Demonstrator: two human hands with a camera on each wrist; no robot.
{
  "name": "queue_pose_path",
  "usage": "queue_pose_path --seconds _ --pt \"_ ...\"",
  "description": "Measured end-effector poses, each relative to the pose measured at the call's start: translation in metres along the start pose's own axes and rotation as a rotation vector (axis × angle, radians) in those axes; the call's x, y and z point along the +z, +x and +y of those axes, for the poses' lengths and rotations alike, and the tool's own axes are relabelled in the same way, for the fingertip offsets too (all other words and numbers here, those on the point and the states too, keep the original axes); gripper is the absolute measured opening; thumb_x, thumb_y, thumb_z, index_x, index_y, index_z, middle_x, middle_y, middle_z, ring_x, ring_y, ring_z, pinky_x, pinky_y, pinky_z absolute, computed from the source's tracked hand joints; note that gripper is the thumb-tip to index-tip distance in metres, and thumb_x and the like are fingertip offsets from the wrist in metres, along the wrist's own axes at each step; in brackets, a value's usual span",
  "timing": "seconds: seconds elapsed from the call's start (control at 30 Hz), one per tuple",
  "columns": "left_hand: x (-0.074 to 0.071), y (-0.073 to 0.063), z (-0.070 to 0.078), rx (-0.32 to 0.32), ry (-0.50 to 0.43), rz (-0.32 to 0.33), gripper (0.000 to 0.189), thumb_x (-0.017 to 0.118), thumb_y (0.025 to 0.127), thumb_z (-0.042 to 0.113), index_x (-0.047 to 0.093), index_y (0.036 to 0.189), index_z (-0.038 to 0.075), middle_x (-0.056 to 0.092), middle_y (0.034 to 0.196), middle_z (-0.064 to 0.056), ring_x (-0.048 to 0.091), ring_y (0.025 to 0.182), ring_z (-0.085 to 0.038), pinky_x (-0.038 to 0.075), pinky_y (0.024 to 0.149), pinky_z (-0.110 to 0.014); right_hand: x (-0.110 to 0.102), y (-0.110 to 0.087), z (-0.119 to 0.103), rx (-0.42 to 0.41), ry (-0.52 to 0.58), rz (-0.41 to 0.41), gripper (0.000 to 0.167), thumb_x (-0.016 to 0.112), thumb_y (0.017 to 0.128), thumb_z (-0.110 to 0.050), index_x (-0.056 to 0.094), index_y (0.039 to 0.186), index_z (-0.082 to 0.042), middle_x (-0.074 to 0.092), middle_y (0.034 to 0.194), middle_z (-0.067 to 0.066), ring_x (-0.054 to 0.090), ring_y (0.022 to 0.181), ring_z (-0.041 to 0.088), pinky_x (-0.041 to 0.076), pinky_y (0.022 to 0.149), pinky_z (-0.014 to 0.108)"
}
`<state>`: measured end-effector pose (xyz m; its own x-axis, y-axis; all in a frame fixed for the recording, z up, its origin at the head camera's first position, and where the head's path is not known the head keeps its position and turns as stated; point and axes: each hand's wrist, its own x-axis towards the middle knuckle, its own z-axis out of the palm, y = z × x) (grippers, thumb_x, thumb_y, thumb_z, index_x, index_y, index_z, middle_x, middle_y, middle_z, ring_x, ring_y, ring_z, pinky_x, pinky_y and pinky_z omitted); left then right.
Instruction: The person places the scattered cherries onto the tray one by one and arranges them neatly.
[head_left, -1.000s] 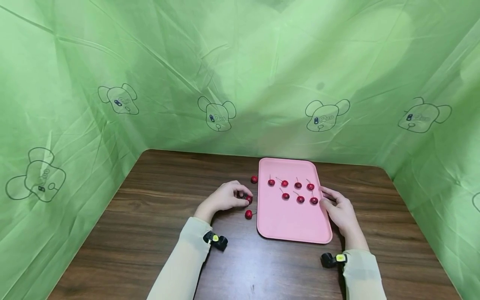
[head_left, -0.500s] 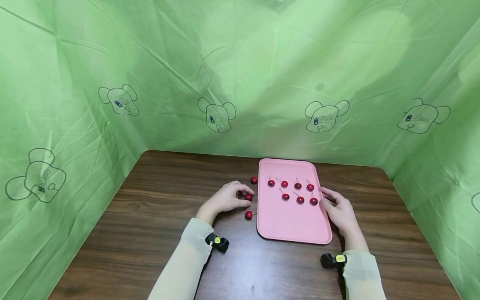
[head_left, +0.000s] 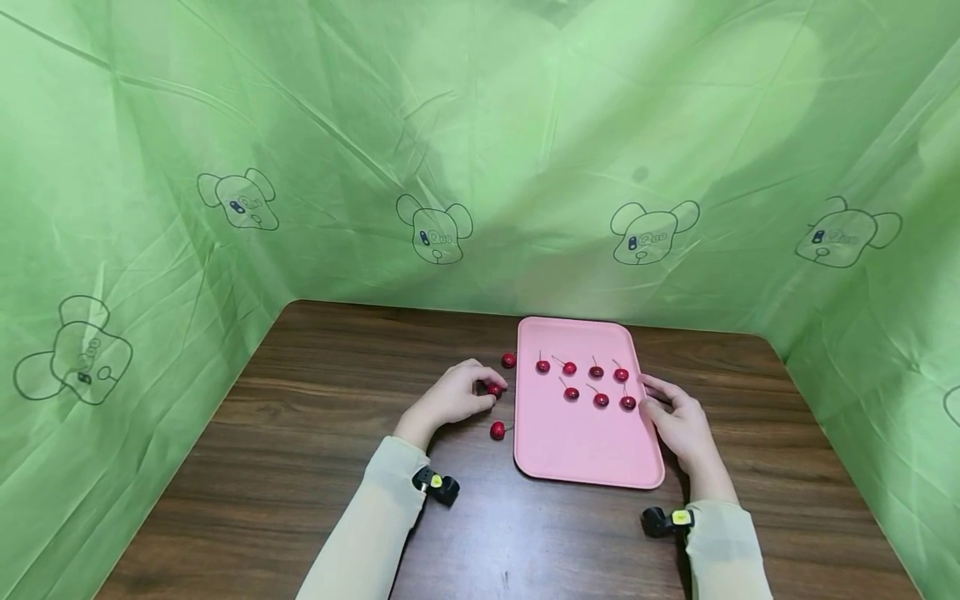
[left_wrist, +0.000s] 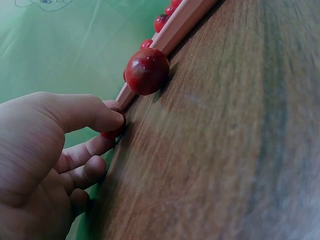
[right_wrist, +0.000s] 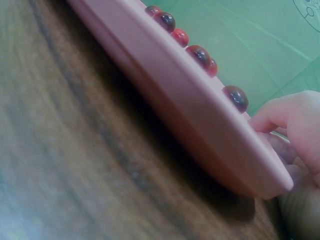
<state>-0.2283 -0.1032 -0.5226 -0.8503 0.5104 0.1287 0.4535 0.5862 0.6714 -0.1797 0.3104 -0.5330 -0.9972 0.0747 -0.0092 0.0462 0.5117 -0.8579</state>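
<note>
Just left of a pink tray (head_left: 581,450), my left hand (head_left: 452,395) has its thumb and index finger around a red cherry (head_left: 495,389) on the tabletop. In the left wrist view the thumb covers part of that cherry (left_wrist: 113,132). Two more cherries lie beside the tray, a far one (head_left: 508,360) and a near one (head_left: 498,431) with its stem pointing at the rim. My right hand (head_left: 682,423) holds the tray's right edge, its thumb on the rim (right_wrist: 235,135). Several stemmed cherries (head_left: 596,372) stand in two rows on the tray.
The dark wood table (head_left: 315,400) has rounded back corners. Green fabric (head_left: 525,150) printed with cartoon heads hangs behind it and at both sides. Black wrist cameras (head_left: 442,487) sit on both sleeves.
The cherry at my left hand has shifted slightly away from me and left, and the fingers moved with it. My right hand and the tray have stayed in place.
</note>
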Motion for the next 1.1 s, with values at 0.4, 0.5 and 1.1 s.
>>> queue_pose_path --seconds 0.4,0.5,1.1 --pt "0.0016 0.0019 -0.0001 -0.004 0.017 0.008 0.025 0.078 0.091 0.008 0.079 0.114 0.016 0.065 0.102 0.002 0.061 0.096 -0.017 0.051 0.087 -0.034 -0.0003 -0.0009 -0.0023 0.011 0.007 0.002 0.048 0.063 0.109 -0.013 0.059 0.157 -0.007 0.063 0.148 0.027 0.062 0.135 0.039 0.046 0.086 0.006" --pt "0.0015 0.0019 0.0005 -0.010 0.013 0.016 0.022 0.079 0.091 0.009 0.077 0.111 0.016 0.064 0.100 0.003 0.061 0.096 -0.016 0.052 0.087 -0.034 -0.0005 -0.0010 -0.0020 0.013 0.006 -0.002 0.048 0.062 0.109 -0.014 0.058 0.157 -0.007 0.062 0.148 0.027 0.062 0.136 0.039 0.046 0.086 0.006" --pt "0.0033 0.0044 -0.0019 -0.030 -0.021 0.050 0.021 0.079 0.086 0.008 0.072 0.104 0.016 0.065 0.097 0.003 0.063 0.093 -0.016 0.051 0.084 -0.033 -0.0004 -0.0010 -0.0011 0.008 0.006 -0.001 0.048 0.062 0.110 -0.013 0.058 0.157 -0.006 0.062 0.148 0.027 0.061 0.135 0.038 0.046 0.087 0.006"
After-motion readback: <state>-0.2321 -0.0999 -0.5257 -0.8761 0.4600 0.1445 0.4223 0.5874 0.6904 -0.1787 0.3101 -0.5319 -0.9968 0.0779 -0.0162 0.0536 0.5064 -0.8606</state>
